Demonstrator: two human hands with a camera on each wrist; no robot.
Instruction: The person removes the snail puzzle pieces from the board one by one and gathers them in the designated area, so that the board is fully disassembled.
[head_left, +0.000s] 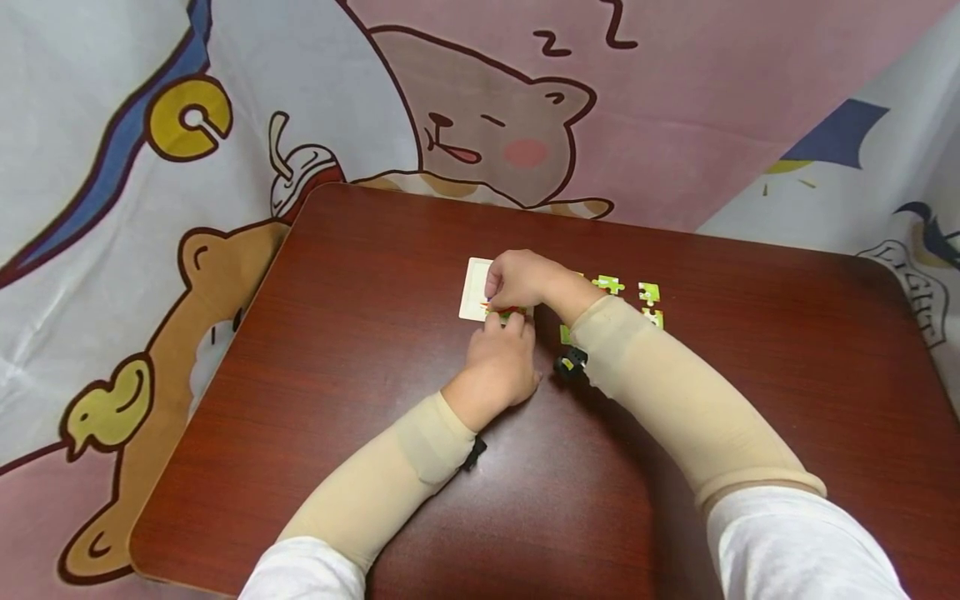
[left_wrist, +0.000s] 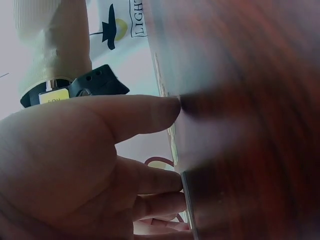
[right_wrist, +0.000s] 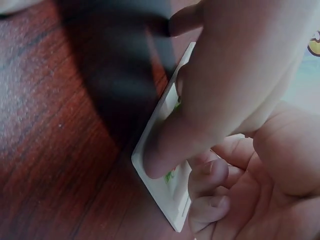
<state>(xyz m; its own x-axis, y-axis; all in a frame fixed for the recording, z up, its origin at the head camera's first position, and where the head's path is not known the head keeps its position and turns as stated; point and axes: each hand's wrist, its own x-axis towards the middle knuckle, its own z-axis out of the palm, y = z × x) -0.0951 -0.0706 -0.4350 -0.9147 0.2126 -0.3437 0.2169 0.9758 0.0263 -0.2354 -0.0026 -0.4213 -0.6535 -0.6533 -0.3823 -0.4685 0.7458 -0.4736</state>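
A white puzzle tray lies on the table, with green, red and blue printed bits showing under the hands. My right hand is over the tray with its fingers bent. In the right wrist view its thumb touches the tray, and other fingers are curled; whether they pinch a puzzle piece is hidden. My left hand rests at the tray's near edge, fingertips touching it. In the left wrist view the left thumb is stretched out, its tip against the table.
Loose green puzzle pieces lie right of the tray, among them one and another; the right forearm covers part of that area. A black wrist camera hangs under the right wrist. A patterned cloth stands behind the brown table.
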